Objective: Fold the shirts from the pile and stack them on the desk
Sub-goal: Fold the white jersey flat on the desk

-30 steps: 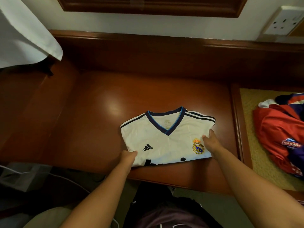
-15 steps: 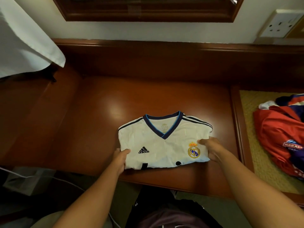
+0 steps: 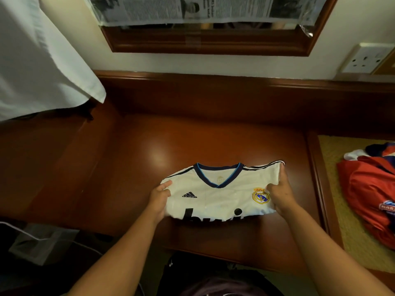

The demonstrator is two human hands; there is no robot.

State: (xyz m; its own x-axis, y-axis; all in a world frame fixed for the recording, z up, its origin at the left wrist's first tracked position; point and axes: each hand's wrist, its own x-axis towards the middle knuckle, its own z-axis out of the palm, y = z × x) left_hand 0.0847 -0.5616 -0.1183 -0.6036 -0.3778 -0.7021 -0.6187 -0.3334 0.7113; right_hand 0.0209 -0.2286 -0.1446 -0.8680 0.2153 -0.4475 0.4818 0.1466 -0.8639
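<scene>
**One shirt folded, the pile yet to be touched**

From the head camera, looking down over the person's arms, a white football shirt (image 3: 220,193) lay on the dark wooden desk (image 3: 132,163), folded into a compact rectangle with its navy V-collar facing the wall and the crest and black lettering showing on top. The left hand (image 3: 160,199) pinched the shirt's left edge, thumb on top and fingers tucked beneath the cloth. The right hand (image 3: 279,196) gripped the right edge the same way, thumb lying across the fabric near the crest and fingers curled round the side by the striped shoulder. The shirt's near edge seemed raised a little off the wood, though I could not be sure how much of it rested on the desk.

To the right, well apart from the folded shirt, a heap of red and navy shirts (image 3: 367,193) sat crumpled on a woven mat (image 3: 333,159), plainly unfolded.

By my reckoning the first shirt was as good as finished and only needed setting in its place as the base of the stack. No other folded shirt showed on the desk, so most of the job, the whole heap at the right, was left to do.
</scene>
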